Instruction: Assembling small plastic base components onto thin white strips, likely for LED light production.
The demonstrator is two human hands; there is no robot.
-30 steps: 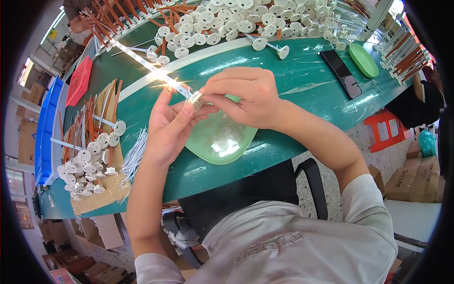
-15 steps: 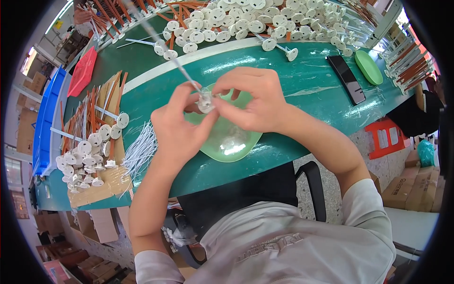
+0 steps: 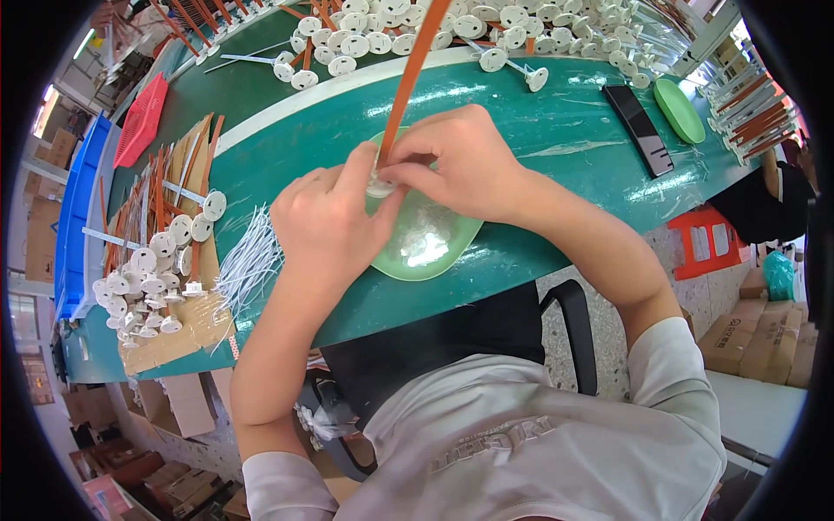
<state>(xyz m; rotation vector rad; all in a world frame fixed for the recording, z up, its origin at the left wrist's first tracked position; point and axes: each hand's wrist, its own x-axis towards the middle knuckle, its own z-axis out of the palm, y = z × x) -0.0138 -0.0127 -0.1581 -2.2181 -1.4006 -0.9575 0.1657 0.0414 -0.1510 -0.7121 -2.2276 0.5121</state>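
Both my hands meet over a light-green bowl (image 3: 415, 266) that holds small clear pieces, too glossy to make out. Between them is a part with a white round base (image 3: 380, 185) and a long flat orange strip (image 3: 408, 80) rising from it, tilted a little to the right. My left hand (image 3: 323, 217) closes its thumb and fingers around the base from the left. From the right, my right hand (image 3: 473, 165) pinches at the foot of the strip. Fingers hide most of the base and whatever small piece may be there.
White ties (image 3: 249, 260) lie left of my hands, beside cardboard (image 3: 187, 334) bearing several disc-based parts (image 3: 163, 245). Many more white discs (image 3: 404, 43) heap at the back. A phone (image 3: 638, 130) and green dish (image 3: 678, 111) lie right; a red basket (image 3: 142, 122) sits far left.
The strip showed a pale face and leaned left; now an orange face shows and it leans right. My hands stay together over the bowl, with the fingers shifted around the base.
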